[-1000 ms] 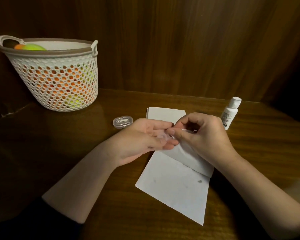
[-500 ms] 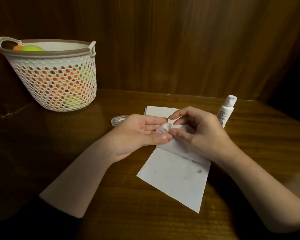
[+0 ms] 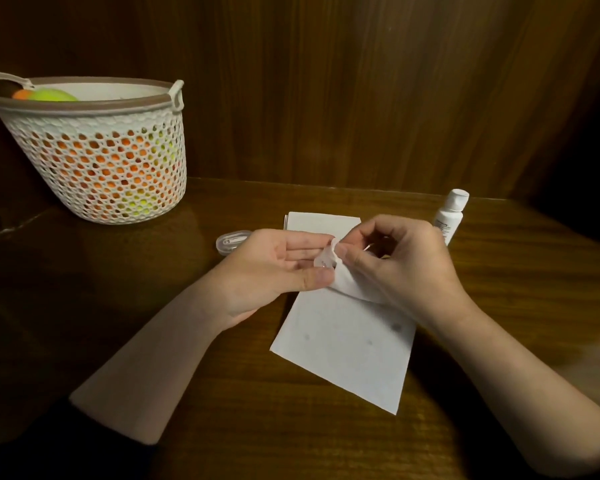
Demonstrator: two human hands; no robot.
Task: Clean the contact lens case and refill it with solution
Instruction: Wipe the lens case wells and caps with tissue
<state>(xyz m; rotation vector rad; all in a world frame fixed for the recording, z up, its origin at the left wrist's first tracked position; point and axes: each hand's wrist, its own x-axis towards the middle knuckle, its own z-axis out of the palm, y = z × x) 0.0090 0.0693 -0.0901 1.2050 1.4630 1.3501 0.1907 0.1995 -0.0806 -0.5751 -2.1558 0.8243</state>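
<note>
Two hands, left (image 3: pixel 274 268) and right (image 3: pixel 400 268), one tissue (image 3: pixel 347 341), one bottle (image 3: pixel 450 216), one basket (image 3: pixel 94 174)

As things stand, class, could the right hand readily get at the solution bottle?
Probably yes, once freed. The solution bottle stands upright just beyond the right hand with nothing between them, but that hand is pinching the tissue against the lens case held in the left hand.

Hands meeting over a sheet of paper at the middle of the table.

The left hand (image 3: pixel 274 268) and right hand (image 3: pixel 399 268) meet above the paper's (image 3: pixel 347 351) far half, a small case piece (image 3: pixel 324 259) between them. A lid (image 3: pixel 232 240) lies just left of the paper's far end, behind the left hand; a bottle (image 3: pixel 450 216) stands behind the right hand. A basket (image 3: pixel 97 157) sits far left on the table (image 3: pixel 84 306), against the wall (image 3: pixel 361 91).
</note>
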